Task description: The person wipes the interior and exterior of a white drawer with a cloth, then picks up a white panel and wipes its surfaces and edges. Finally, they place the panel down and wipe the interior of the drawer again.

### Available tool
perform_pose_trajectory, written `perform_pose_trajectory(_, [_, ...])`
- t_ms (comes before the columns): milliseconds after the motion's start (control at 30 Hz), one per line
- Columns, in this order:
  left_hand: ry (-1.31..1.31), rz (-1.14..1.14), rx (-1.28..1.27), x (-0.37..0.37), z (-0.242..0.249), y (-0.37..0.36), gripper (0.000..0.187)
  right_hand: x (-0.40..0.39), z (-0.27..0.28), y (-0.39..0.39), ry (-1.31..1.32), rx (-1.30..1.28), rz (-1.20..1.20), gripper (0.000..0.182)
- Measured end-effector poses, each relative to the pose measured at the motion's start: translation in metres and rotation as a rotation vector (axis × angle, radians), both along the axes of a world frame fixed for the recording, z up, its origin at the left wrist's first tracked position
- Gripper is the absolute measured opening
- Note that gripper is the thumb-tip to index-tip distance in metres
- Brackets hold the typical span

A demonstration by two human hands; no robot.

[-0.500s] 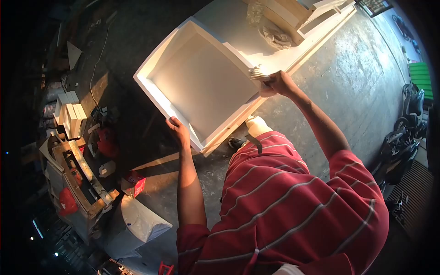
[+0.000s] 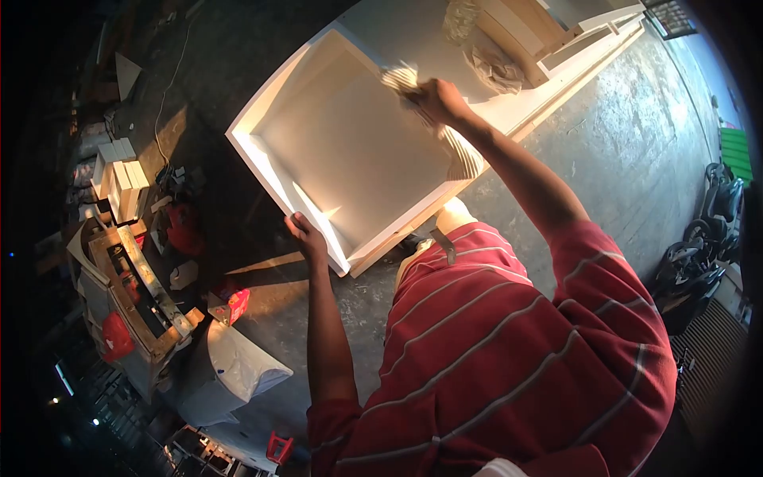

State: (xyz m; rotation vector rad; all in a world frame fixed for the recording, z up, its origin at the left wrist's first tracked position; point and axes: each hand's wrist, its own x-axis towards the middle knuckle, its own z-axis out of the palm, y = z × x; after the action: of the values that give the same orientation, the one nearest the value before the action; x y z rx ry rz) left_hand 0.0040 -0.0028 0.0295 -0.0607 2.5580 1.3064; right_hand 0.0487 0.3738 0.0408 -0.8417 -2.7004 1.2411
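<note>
A shallow white open box (image 2: 350,135), like a drawer or cabinet carcass, lies tilted before me with its open side up. My left hand (image 2: 308,238) is closed on the box's near left edge, thumb on top. Over the box's right side, my right hand (image 2: 442,102) is closed around a cream striped cloth (image 2: 461,155). Part of the cloth bunches out past the fingers, and the rest hangs down along the box's right wall. The box rests by a long white panel (image 2: 497,110).
Crumpled wrapping (image 2: 493,70) and a wooden frame (image 2: 528,32) lie on the panel. To the left stand stacked white pieces (image 2: 127,191), a wooden frame with planks (image 2: 147,282) and a red box (image 2: 230,304). Motorcycles (image 2: 695,246) are parked at far right.
My right hand has moved up and left along the box's right wall with the cloth, which now hangs out longer. My left hand stays on the box edge.
</note>
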Motion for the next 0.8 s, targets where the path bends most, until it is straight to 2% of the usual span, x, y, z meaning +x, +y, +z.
perform_pose_trajectory(67, [0.038,0.043,-0.046,-0.002,-0.016,-0.004,0.063,0.052,0.003,-0.009,0.070,0.029,0.026,0.033])
perform_pose_trajectory(100, [0.070,0.087,-0.093,-0.001,-0.022,-0.006,0.064,0.078,0.011,-0.012,-0.074,-0.050,-0.008,0.031])
perform_pose_trajectory(133, [0.071,0.091,-0.089,0.000,-0.020,-0.006,0.064,0.108,-0.007,-0.010,0.072,-0.051,0.058,0.029])
perform_pose_trajectory(167, [0.083,0.081,-0.096,0.001,-0.016,-0.004,0.064,0.136,-0.001,-0.013,0.224,-0.048,0.089,0.025])
perform_pose_trajectory(200, [0.096,0.067,-0.102,0.003,-0.013,-0.002,0.065,0.155,0.015,-0.014,0.031,-0.054,0.110,0.023])
perform_pose_trajectory(233, [0.110,0.100,-0.080,0.004,-0.016,-0.001,0.065,0.167,0.042,-0.012,-0.116,-0.109,0.023,0.021])
perform_pose_trajectory(267, [0.115,0.096,-0.073,0.004,-0.015,0.000,0.065,0.188,0.016,0.004,0.002,-0.084,0.007,0.020])
perform_pose_trajectory(300, [0.092,0.100,-0.077,0.002,-0.015,0.000,0.064,0.187,0.055,0.009,-0.040,-0.262,0.005,0.020])
perform_pose_trajectory(333, [0.068,0.106,-0.085,0.002,-0.015,-0.001,0.064,0.192,0.049,0.028,-0.001,-0.341,0.009,0.021])
perform_pose_trajectory(367, [0.125,0.064,0.011,0.000,-0.023,-0.007,0.061,0.175,0.113,0.024,-0.149,-0.604,-0.247,0.022])
perform_pose_trajectory(400, [0.105,0.077,-0.037,-0.004,-0.031,-0.010,0.059,0.163,0.158,0.023,-0.197,-0.575,-0.244,0.025])
perform_pose_trajectory(433, [0.086,0.048,0.003,-0.007,-0.037,-0.016,0.061,0.161,0.145,0.028,0.111,-0.678,-0.334,0.030])
perform_pose_trajectory(467, [0.067,0.019,0.043,-0.009,-0.044,-0.020,0.062,0.152,0.160,0.031,0.248,-0.735,-0.283,0.037])
perform_pose_trajectory(500, [0.071,0.013,0.046,-0.009,-0.052,-0.020,0.062,0.142,0.184,0.029,0.349,-0.748,-0.205,0.051])
perform_pose_trajectory(533, [0.141,0.060,0.006,-0.010,-0.059,-0.020,0.063,0.133,0.194,0.029,0.496,-0.748,-0.169,0.047])
perform_pose_trajectory(567, [0.211,0.110,-0.036,-0.010,-0.062,-0.020,0.063,0.122,0.200,0.033,0.537,-0.700,-0.154,0.044])
perform_pose_trajectory(633, [0.195,0.126,-0.046,-0.008,-0.056,-0.015,0.065,0.100,0.198,0.042,0.577,-0.652,-0.135,0.042])
perform_pose_trajectory(733, [0.166,0.132,-0.010,-0.008,-0.052,-0.013,0.067,0.067,0.172,0.047,0.470,-0.567,-0.128,0.037])
perform_pose_trajectory(800, [0.155,0.126,0.034,-0.008,-0.048,-0.012,0.067,0.054,0.146,0.032,0.461,-0.648,-0.190,0.034])
